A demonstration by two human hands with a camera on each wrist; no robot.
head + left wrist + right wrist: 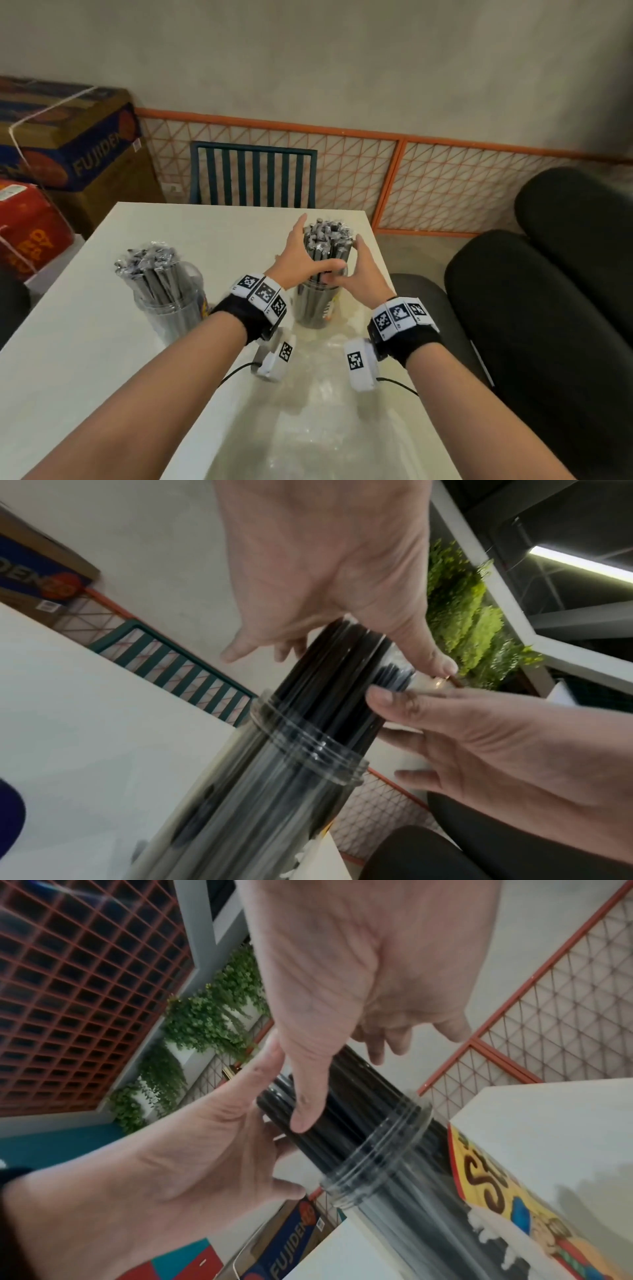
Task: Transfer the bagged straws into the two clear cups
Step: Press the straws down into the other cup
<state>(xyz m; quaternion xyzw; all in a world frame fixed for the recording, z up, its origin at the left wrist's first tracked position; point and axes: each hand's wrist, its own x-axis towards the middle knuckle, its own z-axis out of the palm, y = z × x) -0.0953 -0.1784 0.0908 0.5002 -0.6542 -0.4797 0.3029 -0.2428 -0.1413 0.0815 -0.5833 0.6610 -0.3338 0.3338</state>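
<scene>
Head view: straws [327, 245] between hands [325, 265]

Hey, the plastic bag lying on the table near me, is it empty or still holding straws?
Empty, apparently: the clear bag lies flat with no straws visible inside.

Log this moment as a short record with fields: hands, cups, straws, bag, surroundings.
left hand: open, fingers straight, cupping the left side of the straw bundle
right hand: open, cupping the bundle's right side, thumb across its front
right cup: clear, upright on the table, holds the bundle; printed label on its side
left cup: clear, upright, already full of wrapped straws, untouched
bag: clear plastic, flat on the table near the person; looks empty
surroundings: green chair, cardboard boxes, black seats
</scene>
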